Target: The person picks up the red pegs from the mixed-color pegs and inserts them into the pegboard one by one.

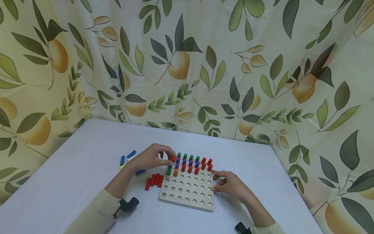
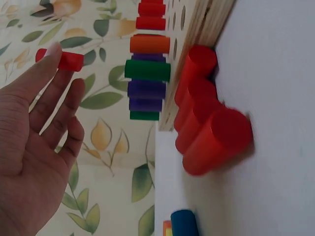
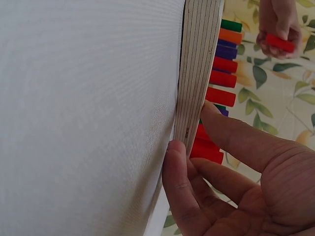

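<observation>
A red peg [image 2: 72,61] is pinched by the left hand [image 1: 155,157], above the pegboard.

The left fingers are nearly closed, with the peg between thumb and fingertips; this peg is roughly upright, over the far left part of the pegboard [image 1: 191,196], apart from the pegs standing there. The right hand [image 1: 230,185] has its fingers bent and holds the right edge of the board. In the board stand green, purple and red pegs, and one orange peg [image 1: 175,172]; the near rows have bare holes. Just beside its left side, four loose red pegs [image 1: 153,179] lie on the white counter [image 1: 102,146]. Farther left, blue pegs [image 1: 122,160] lie partly behind the left arm. A fruit-patterned cloth [image 1: 204,107] hangs behind.
</observation>
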A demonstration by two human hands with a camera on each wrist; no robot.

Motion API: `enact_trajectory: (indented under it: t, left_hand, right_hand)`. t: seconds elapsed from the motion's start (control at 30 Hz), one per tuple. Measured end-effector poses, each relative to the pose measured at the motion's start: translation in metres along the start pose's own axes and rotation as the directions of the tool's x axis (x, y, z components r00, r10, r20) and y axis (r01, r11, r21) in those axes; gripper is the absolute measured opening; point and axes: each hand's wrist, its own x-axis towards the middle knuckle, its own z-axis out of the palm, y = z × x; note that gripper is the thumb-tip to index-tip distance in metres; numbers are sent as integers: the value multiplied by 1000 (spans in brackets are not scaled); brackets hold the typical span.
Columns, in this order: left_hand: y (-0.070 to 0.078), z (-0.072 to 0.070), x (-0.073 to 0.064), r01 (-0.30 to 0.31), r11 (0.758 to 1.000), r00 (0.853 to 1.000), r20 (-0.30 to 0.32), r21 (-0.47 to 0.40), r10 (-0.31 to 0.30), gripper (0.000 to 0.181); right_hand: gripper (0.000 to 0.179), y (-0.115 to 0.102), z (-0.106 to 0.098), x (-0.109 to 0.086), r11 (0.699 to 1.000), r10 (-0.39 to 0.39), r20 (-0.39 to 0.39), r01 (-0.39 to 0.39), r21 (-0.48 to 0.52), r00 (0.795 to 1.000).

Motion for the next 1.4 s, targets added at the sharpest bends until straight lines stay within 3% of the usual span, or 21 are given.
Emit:
enact_trajectory:
  t: [0.23,0.47,0.73,1.23,1.4]
  left_hand:
    - [4,12,13,-5,1000,1000,23,-17,5,24]
    - [10,22,24,54,998,999,10,-33,-53,22]
    - [13,34,38,72,996,997,-11,-44,-72,21]
    - [23,55,59,126,991,992,3,-49,-126,18]
    - [22,64,65,100,993,995,14,-59,-100,17]
  right_hand:
    - [66,0,0,-1,1000,2,2,-2,2,1000]
    - [67,-2,0,-3,1000,-1,2,1,8,1000]
    - [66,-2,0,-2,1000,-14,-1,14,4,1000]
    - [65,-2,-1,-2,1000,-18,6,18,5,1000]
    - [65,-1,0,-2,1000,-17,4,17,2,1000]
